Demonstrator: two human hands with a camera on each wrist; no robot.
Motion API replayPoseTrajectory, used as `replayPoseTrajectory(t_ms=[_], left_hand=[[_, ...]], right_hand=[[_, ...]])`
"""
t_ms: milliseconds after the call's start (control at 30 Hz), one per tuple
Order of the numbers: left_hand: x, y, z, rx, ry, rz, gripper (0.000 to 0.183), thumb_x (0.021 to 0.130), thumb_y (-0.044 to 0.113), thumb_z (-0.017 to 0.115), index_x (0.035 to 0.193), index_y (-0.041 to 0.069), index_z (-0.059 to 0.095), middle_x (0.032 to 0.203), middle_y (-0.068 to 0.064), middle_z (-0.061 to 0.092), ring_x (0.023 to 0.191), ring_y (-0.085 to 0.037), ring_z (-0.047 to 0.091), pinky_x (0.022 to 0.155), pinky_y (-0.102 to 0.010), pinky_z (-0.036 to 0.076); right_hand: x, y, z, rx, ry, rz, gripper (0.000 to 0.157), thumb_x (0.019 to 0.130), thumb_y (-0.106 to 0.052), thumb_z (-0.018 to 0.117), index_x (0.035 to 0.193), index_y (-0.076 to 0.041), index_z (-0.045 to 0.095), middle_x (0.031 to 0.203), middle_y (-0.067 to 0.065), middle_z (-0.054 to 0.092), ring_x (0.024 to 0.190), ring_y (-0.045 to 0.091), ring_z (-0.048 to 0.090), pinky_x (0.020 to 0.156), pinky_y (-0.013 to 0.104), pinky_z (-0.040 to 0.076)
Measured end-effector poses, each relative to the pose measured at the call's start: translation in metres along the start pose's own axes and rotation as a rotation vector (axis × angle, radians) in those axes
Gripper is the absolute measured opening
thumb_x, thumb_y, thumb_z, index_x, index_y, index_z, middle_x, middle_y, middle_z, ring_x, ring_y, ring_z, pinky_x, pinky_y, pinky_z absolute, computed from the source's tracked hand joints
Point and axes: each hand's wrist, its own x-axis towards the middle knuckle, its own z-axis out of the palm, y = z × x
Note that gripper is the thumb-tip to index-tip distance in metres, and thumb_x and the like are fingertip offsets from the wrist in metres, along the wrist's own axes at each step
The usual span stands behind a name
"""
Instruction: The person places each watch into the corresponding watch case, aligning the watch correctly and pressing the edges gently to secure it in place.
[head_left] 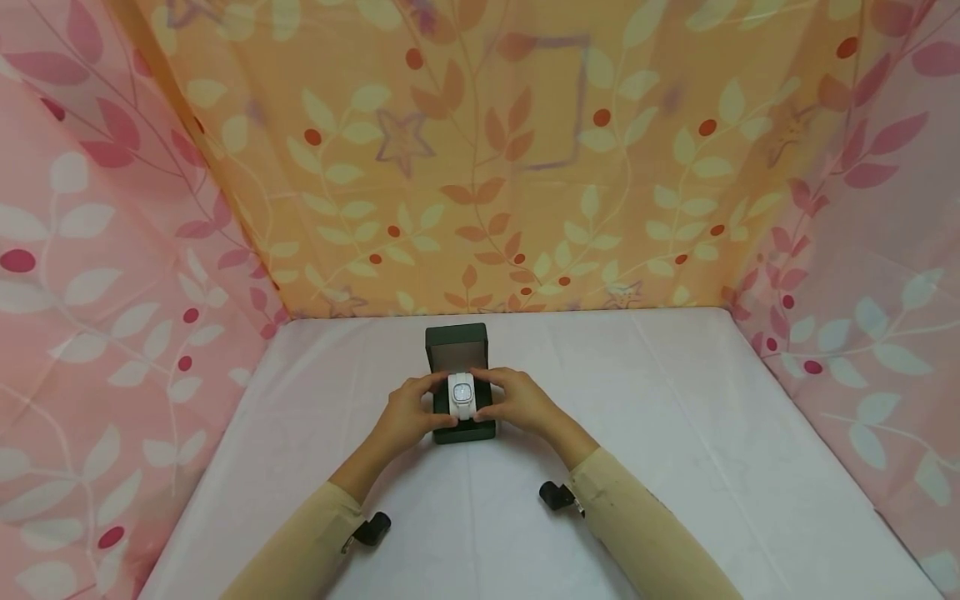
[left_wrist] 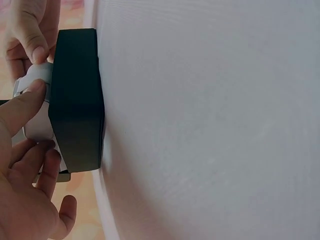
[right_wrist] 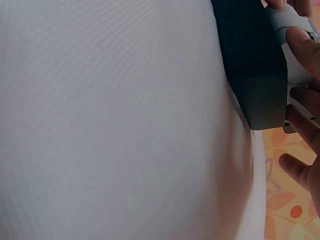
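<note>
A white wristwatch (head_left: 462, 395) with a squarish dial is at the mouth of an open dark green watch box (head_left: 464, 434), its strap wrapped round a pale cushion (left_wrist: 38, 125). The box's lid (head_left: 457, 334) stands raised at the back. From the left side my left hand (head_left: 408, 413) pinches the watch and cushion between thumb and fingers. My right hand (head_left: 522, 402) grips them from the right, its thumb (right_wrist: 303, 45) on the strap side. How deep the cushion sits inside the box is hidden by the box's front wall.
The box stands on a table with a white cloth (head_left: 637, 400). A yellow leaf-patterned curtain (head_left: 480, 208) hangs behind it, with pink patterned curtains at both sides. Small black cameras (head_left: 372, 528) are strapped at both sleeves.
</note>
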Motion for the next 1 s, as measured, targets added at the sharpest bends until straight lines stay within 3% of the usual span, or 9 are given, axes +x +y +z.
replayPoseTrajectory(t_ms=[533,1000], left_hand=[[0.002,-0.002,0.000,0.056,-0.009,0.058,0.076,0.063,0.038,0.089,0.131,0.024,0.057,0.113,0.003,0.065,0.114,-0.022,0.054,0.101,-0.055,0.031],[0.003,0.000,-0.003,0.132,-0.064,0.066,0.076,0.066,0.042,0.087,0.133,0.022,0.056,0.116,0.003,0.064,0.119,-0.022,0.051,0.100,-0.052,0.028]], right_hand=[[0.002,0.006,0.004,-0.047,0.010,-0.030,0.080,0.069,-0.042,0.084,0.140,-0.024,0.052,0.136,-0.001,0.057,0.128,0.019,0.051,0.106,0.042,0.039],[0.002,0.011,0.006,-0.060,0.015,-0.047,0.078,0.069,-0.044,0.084,0.138,-0.020,0.054,0.136,0.001,0.057,0.128,0.019,0.050,0.106,0.041,0.039]])
